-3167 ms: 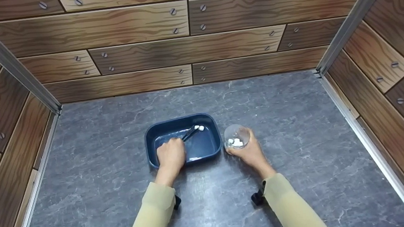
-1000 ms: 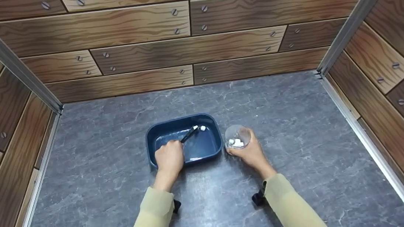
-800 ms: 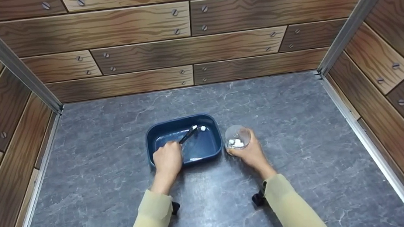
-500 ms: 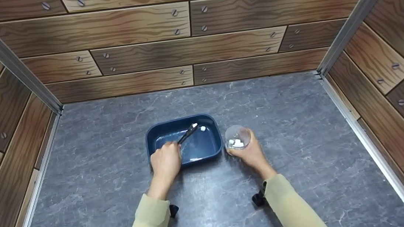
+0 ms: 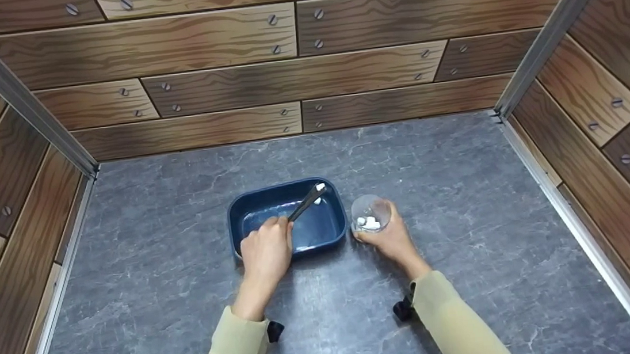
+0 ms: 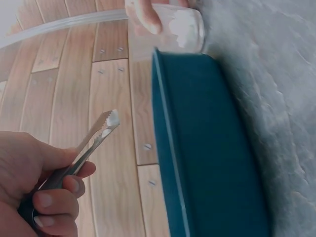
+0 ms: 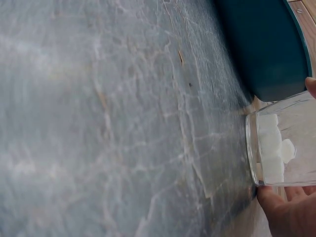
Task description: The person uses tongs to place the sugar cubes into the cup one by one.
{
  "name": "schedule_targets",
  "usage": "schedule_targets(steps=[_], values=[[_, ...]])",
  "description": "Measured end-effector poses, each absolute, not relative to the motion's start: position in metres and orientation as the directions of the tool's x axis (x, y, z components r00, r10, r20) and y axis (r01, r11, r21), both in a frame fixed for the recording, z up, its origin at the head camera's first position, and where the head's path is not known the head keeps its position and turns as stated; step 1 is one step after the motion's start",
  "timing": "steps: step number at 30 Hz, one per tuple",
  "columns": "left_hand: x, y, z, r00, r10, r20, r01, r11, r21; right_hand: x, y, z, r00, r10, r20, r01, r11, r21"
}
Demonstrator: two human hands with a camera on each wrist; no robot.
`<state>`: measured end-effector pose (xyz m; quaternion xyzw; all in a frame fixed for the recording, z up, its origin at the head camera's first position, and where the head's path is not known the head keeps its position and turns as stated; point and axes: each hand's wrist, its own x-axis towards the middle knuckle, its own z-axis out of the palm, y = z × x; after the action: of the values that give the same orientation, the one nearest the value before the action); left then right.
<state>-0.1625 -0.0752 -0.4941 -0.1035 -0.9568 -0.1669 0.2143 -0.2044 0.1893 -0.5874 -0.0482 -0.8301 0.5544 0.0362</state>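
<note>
My left hand (image 5: 267, 251) grips a pair of tongs (image 5: 305, 204) with serrated metal tips. Between those tips sits a small white piece (image 6: 113, 117), raised above the dark blue tub (image 5: 241, 248). Another white piece (image 5: 318, 201) lies inside the tub, partly covered by the tongs in the head view. Just right of the tub, my right hand (image 5: 391, 239) holds a clear glass (image 5: 372, 205) round its side. The glass stands on the grey surface, with several white pieces (image 7: 270, 148) resting at its bottom.
Grey marbled tabletop (image 5: 169, 225) surrounds the tub and glass. Wood-patterned panels (image 5: 202, 89) close off the back and both sides, with metal strips (image 5: 577, 203) along the corners and edges.
The tongs have picked up one white piece from the tub, lifted it and swung it rightward, over the other piece. My right hand and the glass stay in place.
</note>
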Motion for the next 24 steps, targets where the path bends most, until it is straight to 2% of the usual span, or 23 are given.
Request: schedule_targets(steps=[12, 24], values=[[-0.152, -0.053, -0.48, -0.85, 0.239, 0.47, 0.395, 0.879, 0.268, -0.206, 0.191, -0.588, -0.993, 0.118, -0.01, 0.056, 0.394, -0.917], [-0.147, -0.026, -0.489, -0.829, 0.325, 0.454, 0.456, 0.863, 0.216, -0.204, 0.191, -0.589, -0.994, 0.103, 0.024, 0.016, 0.372, -0.928]])
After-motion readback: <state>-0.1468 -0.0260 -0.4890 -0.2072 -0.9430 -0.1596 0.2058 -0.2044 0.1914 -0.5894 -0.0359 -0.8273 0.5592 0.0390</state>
